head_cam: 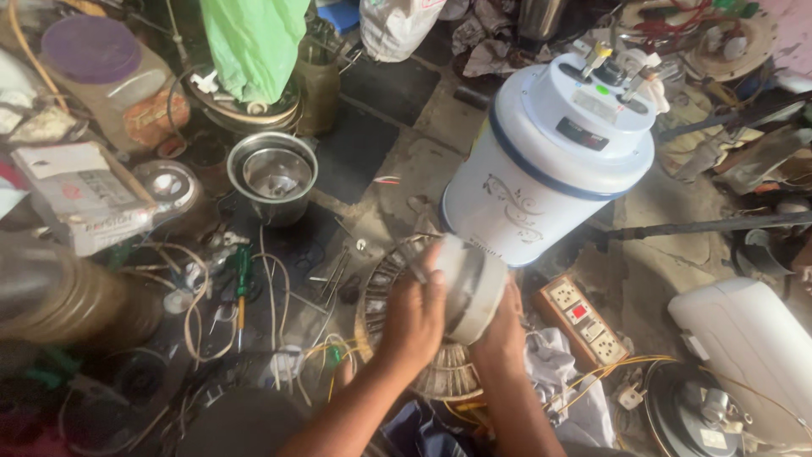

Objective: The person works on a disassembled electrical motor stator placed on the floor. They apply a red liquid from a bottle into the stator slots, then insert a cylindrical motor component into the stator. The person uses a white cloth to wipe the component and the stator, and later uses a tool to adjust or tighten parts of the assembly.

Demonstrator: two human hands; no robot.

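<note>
White plastic, round and ribbed, fills both hands: a motor housing (pixel 470 286) held near the bottom centre, just above a slotted metal stator ring (pixel 391 326) lying on the floor. The left hand (pixel 414 317) curls over the housing's near side, fingers (pixel 433 283) together and clamped on its rim. The right hand (pixel 501 332) cups it from beneath; its fingers are hidden, so their spread cannot be told. Beside the right wrist lies crumpled grey cloth (pixel 558 372), and just past it a wooden extension board (pixel 584 320) with white sockets and 1 red switch. Yellow wires (pixel 609 368) trail from it. Left of the hands, a green-handled screwdriver (pixel 242 275) rests among loose cords. Farther out stands a white cylindrical appliance (pixel 550 156) with a blue band, grey scroll pattern and a small dark rectangular label on top. To the left sit a shiny steel jar (pixel 272 173) and a flat cardboard box (pixel 80 199) with red print. A green plastic bag (pixel 252 42) hangs at the far edge.
</note>
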